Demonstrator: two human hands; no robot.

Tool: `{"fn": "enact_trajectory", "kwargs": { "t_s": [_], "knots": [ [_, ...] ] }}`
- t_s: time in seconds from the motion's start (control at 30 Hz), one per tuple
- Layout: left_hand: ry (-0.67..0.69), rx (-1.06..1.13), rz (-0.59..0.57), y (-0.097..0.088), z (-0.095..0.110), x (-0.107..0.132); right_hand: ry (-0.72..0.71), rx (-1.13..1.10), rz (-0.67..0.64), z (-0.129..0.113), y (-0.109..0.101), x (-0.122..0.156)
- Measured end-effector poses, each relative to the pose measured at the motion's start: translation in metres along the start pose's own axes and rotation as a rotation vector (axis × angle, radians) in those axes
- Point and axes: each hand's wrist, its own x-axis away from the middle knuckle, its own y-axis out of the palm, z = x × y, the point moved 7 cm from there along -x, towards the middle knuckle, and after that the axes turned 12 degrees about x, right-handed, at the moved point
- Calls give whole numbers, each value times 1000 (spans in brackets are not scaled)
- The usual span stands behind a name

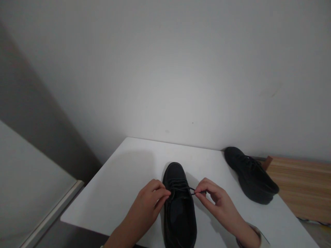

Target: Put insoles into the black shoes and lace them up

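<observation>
A black lace-up shoe (178, 210) lies on the white table, its toe pointing toward the wall. Dark laces (178, 184) cross over its tongue. On the shoe's left side, my left hand (155, 196) is closed in a pinch at the lace, thumb and forefinger together. To the right, my right hand (216, 201) pinches a shoelace that stretches out from the eyelets; a short loop of it shows by the fingertips. The lace part inside the left pinch is mostly hidden by the fingers.
The other black shoe (249, 175) rests at the table's right edge, near the wall. The white table (111, 186) meets a pale wall (168, 86) at the back. A wood-grain surface (300, 186) lies beyond the right edge. At left stands a white panel (33, 193).
</observation>
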Motion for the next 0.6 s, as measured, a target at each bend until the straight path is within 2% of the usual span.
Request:
{"fn": "enact_trajectory", "kwargs": {
  "t_s": [0.17, 0.33, 0.5, 0.6],
  "knots": [
    [-21, -47, 37, -1, 4, -2, 7, 13, 8, -1, 2, 1],
    [43, -120, 92, -3, 8, -5, -29, 33, 30, -1, 6, 2],
    [2, -71, 94, 1, 1, 2, -73, 160, 104, -3, 3, 6],
    [-31, -10, 92, 2, 0, 3, -91, 182, 95, -7, 3, 9]
  ]
}}
